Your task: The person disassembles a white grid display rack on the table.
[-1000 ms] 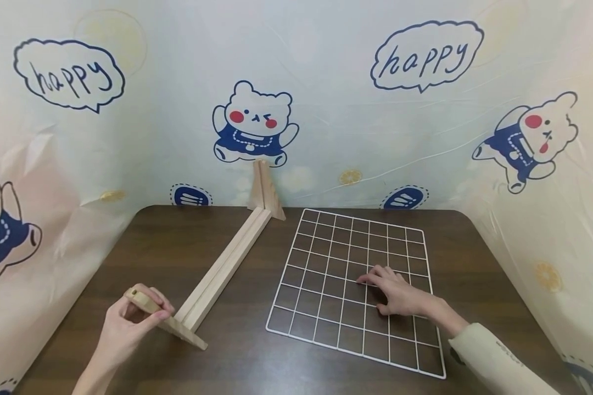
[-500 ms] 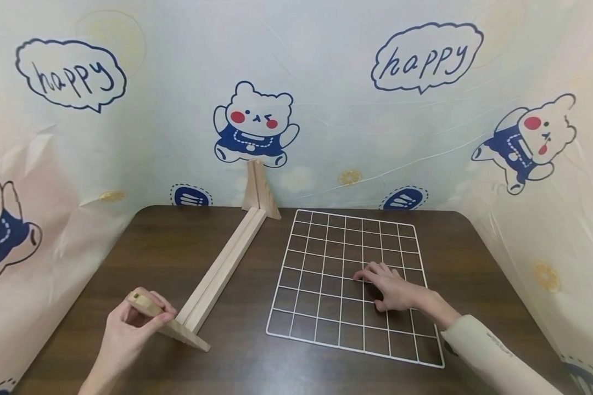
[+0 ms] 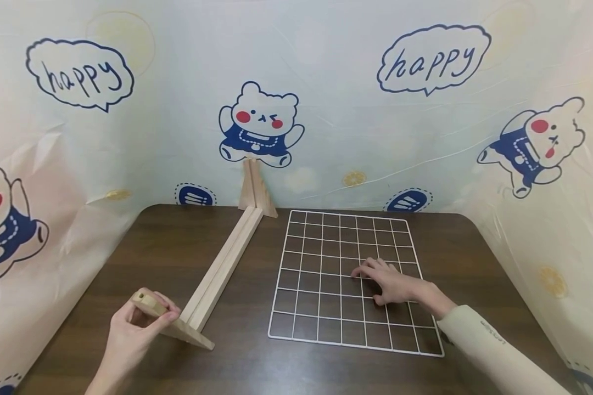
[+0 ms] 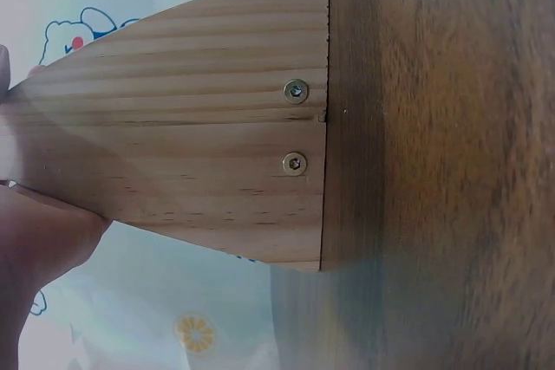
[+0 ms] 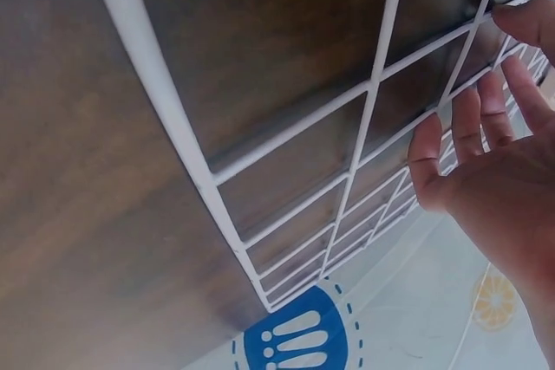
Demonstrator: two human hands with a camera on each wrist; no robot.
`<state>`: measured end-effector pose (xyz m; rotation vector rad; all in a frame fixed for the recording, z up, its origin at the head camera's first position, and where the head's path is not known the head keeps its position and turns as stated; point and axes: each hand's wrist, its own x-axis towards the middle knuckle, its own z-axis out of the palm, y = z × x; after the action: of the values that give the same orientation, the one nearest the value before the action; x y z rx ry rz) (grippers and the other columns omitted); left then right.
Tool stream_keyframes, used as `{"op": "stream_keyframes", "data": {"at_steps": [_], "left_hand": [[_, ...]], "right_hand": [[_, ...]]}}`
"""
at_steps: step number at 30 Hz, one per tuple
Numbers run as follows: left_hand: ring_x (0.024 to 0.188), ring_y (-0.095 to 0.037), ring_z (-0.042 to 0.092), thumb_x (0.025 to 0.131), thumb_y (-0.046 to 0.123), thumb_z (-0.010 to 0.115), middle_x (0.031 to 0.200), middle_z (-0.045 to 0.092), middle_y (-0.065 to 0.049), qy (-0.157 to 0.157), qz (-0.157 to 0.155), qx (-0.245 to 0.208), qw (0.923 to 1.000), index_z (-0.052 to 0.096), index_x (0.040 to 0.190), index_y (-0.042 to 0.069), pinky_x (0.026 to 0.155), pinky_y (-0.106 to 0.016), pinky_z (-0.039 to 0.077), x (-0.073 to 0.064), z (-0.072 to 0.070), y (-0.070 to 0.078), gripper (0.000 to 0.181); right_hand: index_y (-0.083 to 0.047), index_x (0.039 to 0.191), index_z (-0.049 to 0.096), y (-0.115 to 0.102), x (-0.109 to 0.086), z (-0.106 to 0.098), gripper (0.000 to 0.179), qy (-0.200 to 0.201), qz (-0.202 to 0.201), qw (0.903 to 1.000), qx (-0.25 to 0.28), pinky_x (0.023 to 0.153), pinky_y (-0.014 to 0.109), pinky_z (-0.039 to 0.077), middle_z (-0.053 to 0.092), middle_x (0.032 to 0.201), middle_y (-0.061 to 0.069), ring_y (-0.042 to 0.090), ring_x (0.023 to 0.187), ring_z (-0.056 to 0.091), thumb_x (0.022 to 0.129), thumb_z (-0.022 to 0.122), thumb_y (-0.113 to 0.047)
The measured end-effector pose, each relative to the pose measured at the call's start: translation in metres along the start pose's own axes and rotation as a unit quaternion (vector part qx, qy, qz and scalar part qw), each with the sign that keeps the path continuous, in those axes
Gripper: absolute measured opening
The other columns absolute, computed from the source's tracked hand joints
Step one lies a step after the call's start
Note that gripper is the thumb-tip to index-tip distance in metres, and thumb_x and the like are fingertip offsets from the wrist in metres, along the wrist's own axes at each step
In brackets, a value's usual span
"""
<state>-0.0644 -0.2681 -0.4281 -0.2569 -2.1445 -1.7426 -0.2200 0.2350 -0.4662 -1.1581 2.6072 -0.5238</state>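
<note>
A pale wooden stand has a long grooved beam [image 3: 222, 269] lying along the table, with a tapered upright board at each end. My left hand [image 3: 134, 332] holds the near end board [image 3: 190, 333] by its narrow top, thumb on one side and fingers on the other. Two screw heads [image 4: 296, 91] show on that board in the left wrist view. The far end board [image 3: 255, 192] stands at the back of the table. To the right lies a white wire grid panel [image 3: 342, 344]. My right hand [image 3: 391, 284] rests on it, fingers spread and slightly bent, fingertips on the wires.
The dark wooden table [image 3: 168, 247] has rounded back corners. A printed cloth [image 3: 336, 137] with bears and "happy" bubbles hangs close behind and at both sides. A strip of tabletop separates the beam from the grid.
The grid panel has turned a little counterclockwise, its right side sliding away and leftward together with my right hand. The stand's far end has swung left while my left hand keeps its hold.
</note>
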Motion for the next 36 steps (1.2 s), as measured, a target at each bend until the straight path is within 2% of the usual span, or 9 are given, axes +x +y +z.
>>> {"op": "stream_keyframes", "data": {"at_steps": [3,5,12,22,33,36], "left_hand": [[0.077,-0.013,0.063,0.075,-0.024,0.066,0.083,0.067,-0.009,-0.003,0.018,-0.006,0.9998,0.056,0.088,-0.005,0.065,-0.018,0.048,0.0,0.0,0.0,0.026],[0.077,-0.013,0.063,0.075,-0.025,0.066,0.083,0.067,-0.009,-0.003,0.018,-0.012,0.9998,0.056,0.088,-0.005,0.065,-0.018,0.048,0.0,0.001,0.0,0.026],[0.078,-0.012,0.064,0.076,-0.021,0.069,0.083,0.068,-0.003,0.016,-0.031,0.022,0.9991,0.057,0.088,-0.005,0.067,-0.018,0.049,-0.002,0.003,0.008,0.023],[0.076,-0.01,0.063,0.077,-0.018,0.07,0.082,0.068,-0.005,0.026,-0.033,-0.001,0.9991,0.058,0.087,-0.003,0.065,-0.017,0.048,-0.008,0.009,0.009,0.022],[0.077,-0.011,0.063,0.075,-0.02,0.07,0.081,0.068,-0.002,0.043,-0.049,0.027,0.9975,0.059,0.088,-0.006,0.068,-0.018,0.048,-0.011,0.015,0.01,0.022],[0.078,-0.011,0.063,0.075,-0.021,0.07,0.081,0.067,-0.002,0.044,-0.05,0.016,0.9977,0.058,0.089,-0.007,0.069,-0.018,0.049,-0.011,0.015,0.011,0.022]], "right_hand": [[-0.012,0.128,0.05,0.001,0.003,-0.001,0.067,-0.004,-0.005,1.0,-0.006,0.084,0.049,0.036,0.046,0.12,0.005,0.024,0.108,0.041,0.067,0.076,-0.002],[-0.012,0.128,0.05,0.001,0.005,-0.002,0.067,-0.006,-0.009,0.9999,-0.009,0.085,0.051,0.036,0.046,0.12,0.006,0.025,0.108,0.041,0.066,0.075,-0.001],[-0.012,0.127,0.05,0.001,0.011,-0.005,0.068,-0.009,-0.018,0.9997,-0.016,0.086,0.051,0.036,0.046,0.119,0.006,0.025,0.107,0.041,0.065,0.075,-0.001],[-0.013,0.128,0.051,0.003,0.019,-0.006,0.068,-0.016,-0.019,0.9997,-0.006,0.088,0.053,0.035,0.046,0.123,0.005,0.026,0.112,0.041,0.066,0.075,0.0],[-0.012,0.128,0.052,0.004,0.028,-0.004,0.068,-0.006,-0.039,0.9989,-0.028,0.089,0.053,0.036,0.047,0.12,0.007,0.026,0.111,0.042,0.064,0.075,0.0],[-0.012,0.128,0.052,0.004,0.03,-0.003,0.068,-0.003,-0.037,0.9988,-0.033,0.089,0.052,0.035,0.047,0.12,0.007,0.026,0.11,0.042,0.065,0.075,-0.001]]}}
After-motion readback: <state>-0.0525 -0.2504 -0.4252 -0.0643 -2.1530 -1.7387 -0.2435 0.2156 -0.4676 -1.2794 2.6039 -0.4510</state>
